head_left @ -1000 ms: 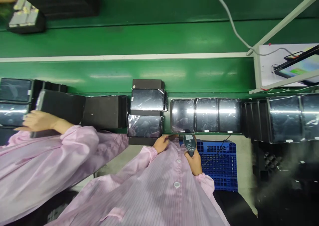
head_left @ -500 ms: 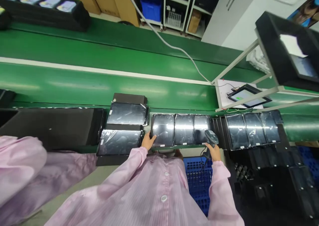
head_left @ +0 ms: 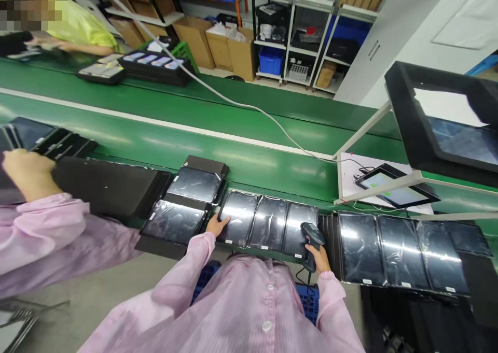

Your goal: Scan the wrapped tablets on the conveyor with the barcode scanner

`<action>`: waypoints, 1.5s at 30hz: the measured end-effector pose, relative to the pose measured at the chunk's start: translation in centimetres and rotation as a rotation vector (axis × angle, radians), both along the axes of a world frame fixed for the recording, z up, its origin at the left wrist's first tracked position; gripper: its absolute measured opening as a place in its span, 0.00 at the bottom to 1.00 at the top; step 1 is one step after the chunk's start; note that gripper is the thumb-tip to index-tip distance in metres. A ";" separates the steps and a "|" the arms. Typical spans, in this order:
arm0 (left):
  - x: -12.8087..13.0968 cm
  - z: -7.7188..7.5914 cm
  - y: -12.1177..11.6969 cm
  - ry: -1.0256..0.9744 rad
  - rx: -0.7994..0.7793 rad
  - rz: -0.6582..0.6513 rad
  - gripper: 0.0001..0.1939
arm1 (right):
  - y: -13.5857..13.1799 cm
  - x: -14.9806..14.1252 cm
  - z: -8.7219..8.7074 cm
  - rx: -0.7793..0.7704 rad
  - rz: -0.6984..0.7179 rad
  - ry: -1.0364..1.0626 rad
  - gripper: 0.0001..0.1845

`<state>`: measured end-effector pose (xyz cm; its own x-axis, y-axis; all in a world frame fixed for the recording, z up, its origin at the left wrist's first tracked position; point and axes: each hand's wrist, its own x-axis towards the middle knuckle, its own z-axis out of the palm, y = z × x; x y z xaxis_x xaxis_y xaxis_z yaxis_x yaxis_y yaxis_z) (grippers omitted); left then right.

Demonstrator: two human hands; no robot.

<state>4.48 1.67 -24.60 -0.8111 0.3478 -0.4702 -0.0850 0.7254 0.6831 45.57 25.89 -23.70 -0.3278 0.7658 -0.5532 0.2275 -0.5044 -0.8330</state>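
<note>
A row of three glossy black tablets in clear wrap [head_left: 268, 222] lies on the near edge of the green bench. My left hand [head_left: 216, 224] grips the left edge of the leftmost tablet [head_left: 238, 219], thumb on its screen. My right hand [head_left: 319, 255] is closed round the handle of a dark barcode scanner [head_left: 312, 238], whose head sits over the lower right corner of the rightmost tablet. A cable hangs from the scanner towards a blue crate [head_left: 307, 296] below.
Two more wrapped tablets on black foam [head_left: 182, 208] lie to the left; another row [head_left: 400, 249] lies to the right. A co-worker's hand [head_left: 27, 174] in a pink sleeve rests on black trays at far left. A green conveyor [head_left: 194, 114], a lit tablet [head_left: 392, 187] and shelves lie beyond.
The view has tilted up and turned, showing shelves and another person. My left hand has moved onto the leftmost tablet's edge. The scanner stays over the right end of the row.
</note>
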 end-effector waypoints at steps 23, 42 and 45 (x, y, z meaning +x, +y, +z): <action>0.5 17.7 -4.9 -0.300 0.158 0.185 0.37 | -7.1 4.8 14.0 -0.006 -0.116 0.148 0.28; 31.4 14.3 20.8 -0.396 0.512 -0.266 0.39 | 15.9 38.5 21.5 0.211 -0.435 -0.068 0.34; 34.3 12.6 23.3 -0.303 0.517 -0.341 0.37 | 21.0 40.8 20.5 0.222 -0.403 -0.062 0.34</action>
